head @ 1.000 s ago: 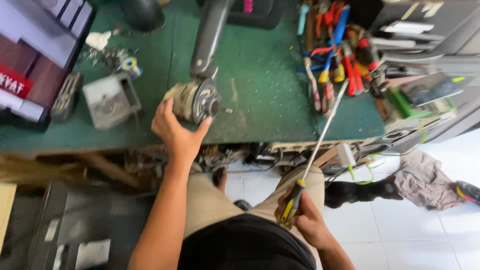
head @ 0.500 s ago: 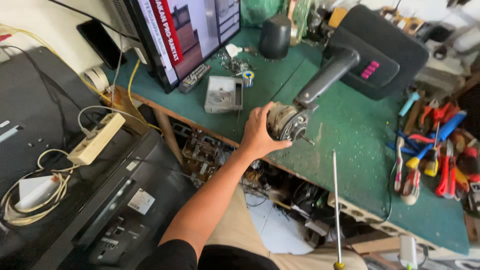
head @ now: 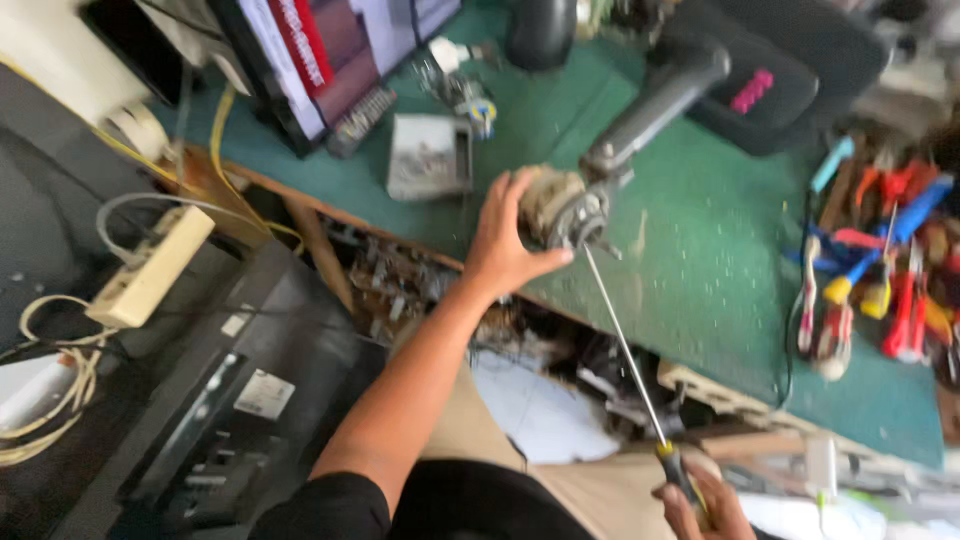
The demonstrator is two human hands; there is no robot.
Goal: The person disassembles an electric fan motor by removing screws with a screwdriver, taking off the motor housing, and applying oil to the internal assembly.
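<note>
My left hand [head: 505, 243] grips a round metal motor [head: 557, 208] that sits at the end of a grey arm [head: 655, 105] on the green workbench [head: 690, 270]. My right hand [head: 695, 505], low at the frame's bottom edge, holds the yellow-and-black handle of a long thin screwdriver [head: 625, 350]. The screwdriver's shaft slants up to the left, and its tip meets the front face of the motor.
A pile of coloured hand tools [head: 880, 270] lies at the bench's right. A small grey box [head: 430, 155], a dark monitor [head: 330, 60] and a black case [head: 790, 80] stand behind. A power strip [head: 150, 265] with cables and a black device [head: 210, 400] lie at left.
The view has swung left and then closer. My right hand has raised the screwdriver until its tip reaches the motor. My left hand has stayed on the motor.
</note>
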